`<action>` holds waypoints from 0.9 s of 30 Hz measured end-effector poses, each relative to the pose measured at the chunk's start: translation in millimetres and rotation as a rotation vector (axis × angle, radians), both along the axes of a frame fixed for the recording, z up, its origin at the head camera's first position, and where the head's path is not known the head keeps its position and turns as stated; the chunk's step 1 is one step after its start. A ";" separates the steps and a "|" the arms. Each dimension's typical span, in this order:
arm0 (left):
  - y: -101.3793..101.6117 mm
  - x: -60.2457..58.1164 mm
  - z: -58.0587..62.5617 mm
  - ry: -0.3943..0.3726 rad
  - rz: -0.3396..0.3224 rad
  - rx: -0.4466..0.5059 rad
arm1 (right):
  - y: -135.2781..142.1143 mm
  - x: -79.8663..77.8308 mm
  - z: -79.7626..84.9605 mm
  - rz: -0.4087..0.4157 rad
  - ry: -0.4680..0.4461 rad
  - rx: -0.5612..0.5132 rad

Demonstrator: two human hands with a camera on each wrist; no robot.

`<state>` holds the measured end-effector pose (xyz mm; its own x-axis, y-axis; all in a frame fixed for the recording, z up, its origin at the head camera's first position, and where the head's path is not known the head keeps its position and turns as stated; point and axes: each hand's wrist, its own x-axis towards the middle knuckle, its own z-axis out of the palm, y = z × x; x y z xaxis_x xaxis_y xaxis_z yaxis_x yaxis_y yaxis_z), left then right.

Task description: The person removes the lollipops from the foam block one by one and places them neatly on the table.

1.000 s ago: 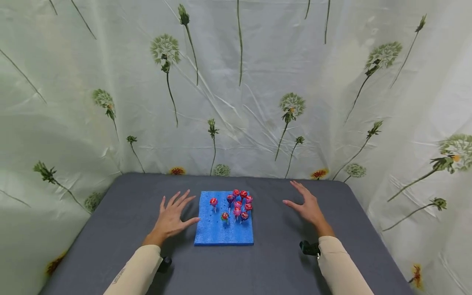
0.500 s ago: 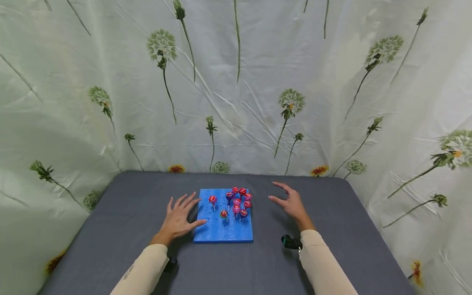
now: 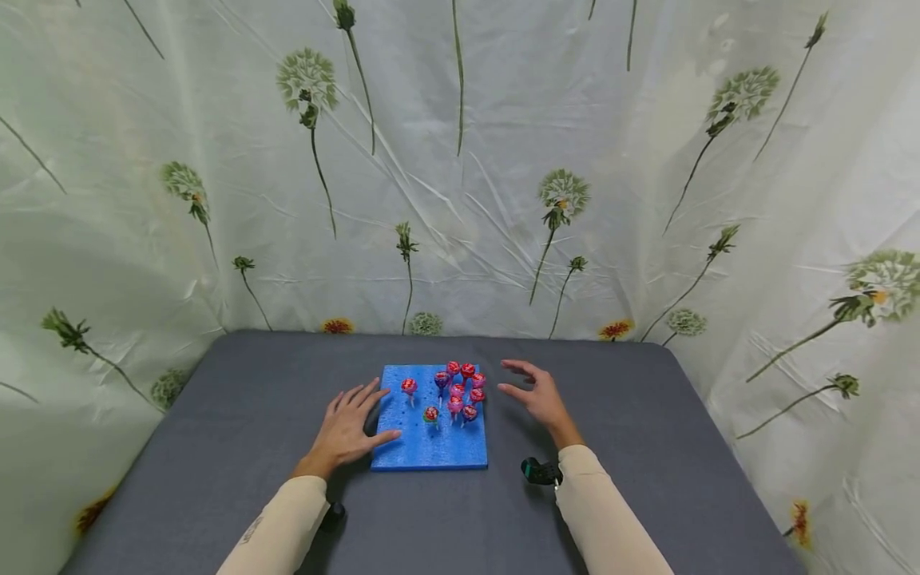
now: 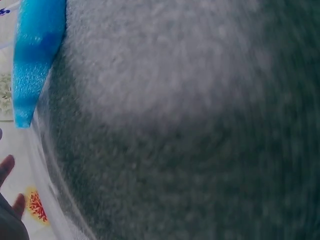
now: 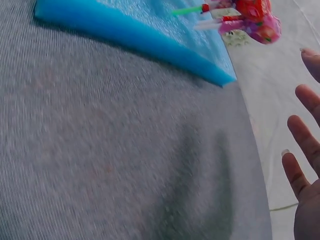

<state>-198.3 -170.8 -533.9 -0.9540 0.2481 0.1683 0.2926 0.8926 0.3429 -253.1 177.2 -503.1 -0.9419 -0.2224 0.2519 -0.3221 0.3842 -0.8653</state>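
Note:
A blue foam board point(image 3: 424, 454) lies on the table with several lollipops standing in it by their sticks. Most form a cluster toward its right side, around a pink lollipop point(image 3: 456, 404). Apart from these, a red-and-pink lollipop point(image 3: 409, 386) stands at the back left and a red-and-green one point(image 3: 431, 414) nearer the middle. My left hand point(image 3: 346, 427) has its fingers spread at the board's left edge, index fingertip and thumb overlapping it. Right of the cluster, my right hand point(image 3: 537, 397) holds nothing, thumb and fingers apart. In the right wrist view its fingers point(image 5: 305, 135) are separate from the lollipops point(image 5: 255, 15).
Dark grey cloth covers the table point(image 3: 287, 359). Behind it and along the sides hangs a pale curtain point(image 3: 474, 239) printed with dandelions. A dark wrist camera point(image 3: 539, 471) sits below the right hand, close over the table.
My right hand has moved left, closer to the lollipop cluster. My left hand has shifted right, onto the board's left edge. The head view has turned slightly; the lollipops stay in place.

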 end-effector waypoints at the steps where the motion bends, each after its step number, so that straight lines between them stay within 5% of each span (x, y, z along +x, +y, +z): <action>1: 0.9 -0.4 -0.4 -0.003 -0.003 0.003 | -1.3 -0.3 -0.8 0.000 -0.004 -0.003; 13: 5.5 -0.8 -7.9 -0.022 -0.006 0.012 | -18.1 -1.4 1.1 0.032 -0.060 -0.009; 20: 4.8 -1.2 -10.9 -0.060 0.005 -0.007 | -29.5 18.2 28.8 0.072 -0.081 0.013; 27: 4.2 -4.1 -12.6 -0.067 -0.012 -0.043 | -34.3 18.1 35.0 0.113 -0.102 -0.019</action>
